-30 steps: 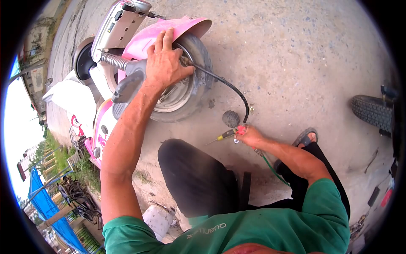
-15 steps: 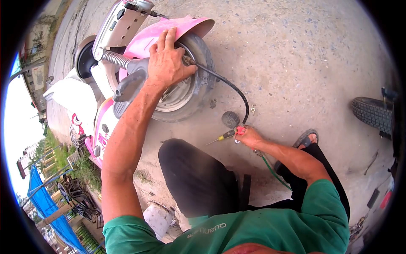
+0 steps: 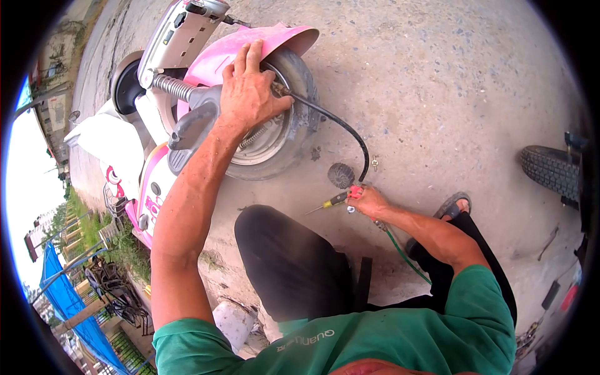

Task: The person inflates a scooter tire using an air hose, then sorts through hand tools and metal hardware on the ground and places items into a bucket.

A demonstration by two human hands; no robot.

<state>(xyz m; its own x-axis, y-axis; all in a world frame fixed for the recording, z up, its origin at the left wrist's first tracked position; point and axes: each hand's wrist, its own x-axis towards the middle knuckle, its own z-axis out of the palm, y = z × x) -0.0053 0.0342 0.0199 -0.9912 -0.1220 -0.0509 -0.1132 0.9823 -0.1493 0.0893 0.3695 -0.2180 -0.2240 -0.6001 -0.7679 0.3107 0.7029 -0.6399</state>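
My left hand [image 3: 250, 99] lies with stretched fingers against the pink mudguard [image 3: 220, 57] of a tipped scooter, its thumb next to the hose end at the hub. Below it is the wheel's tyre [image 3: 305, 125]. From the wheel a black air hose [image 3: 345, 128] curves down to my right hand [image 3: 369, 203]. That hand is closed around a red-bodied tyre inflator [image 3: 355, 191], with a green hose [image 3: 400, 252] running off behind. Beside it are a screwdriver [image 3: 331, 201] with a yellow and black handle and a round dark knobby object [image 3: 341, 175].
A small metal piece [image 3: 374, 163] lies on the concrete ground [image 3: 431, 112]. Another vehicle's tyre [image 3: 550, 165] stands at the right edge. A white bucket-like container [image 3: 232, 325] is by my knee, and a blue tarp [image 3: 78, 312] hangs at the left.
Almost nothing differs. Both hands keep their places on the mudguard and the inflator; the view has shifted very slightly.
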